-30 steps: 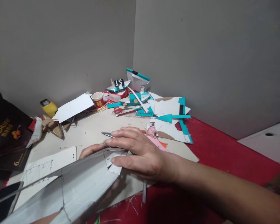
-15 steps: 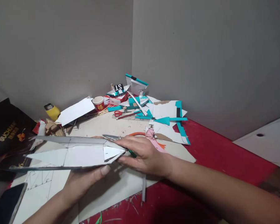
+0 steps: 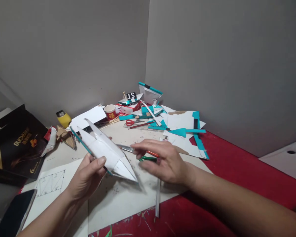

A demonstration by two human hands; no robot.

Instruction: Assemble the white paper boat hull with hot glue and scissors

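My left hand [image 3: 87, 176] is closed on a folded white card piece with a teal edge [image 3: 106, 151], lifted above the table and tilted, its pointed end toward the lower right. My right hand [image 3: 161, 159] hovers just right of that point, fingers spread and slightly blurred, holding nothing. Under the right hand's fingers lie scissors [image 3: 128, 148] with orange and green handles [image 3: 150, 156] on the pale board [image 3: 128, 194].
A heap of teal and white card scraps [image 3: 180, 126], red scissors [image 3: 132, 122] and a paper cup [image 3: 110, 111] fills the far corner. A yellow bottle [image 3: 63, 118], a black box [image 3: 13, 144], a phone [image 3: 13, 215] and a drawn sheet [image 3: 50, 181] lie left. The red cloth [image 3: 236, 171] spreads right.
My left hand has turned the card piece from lying flat and wide to tilted, and drawn it left. My right hand has let go of its tip and lifted off.
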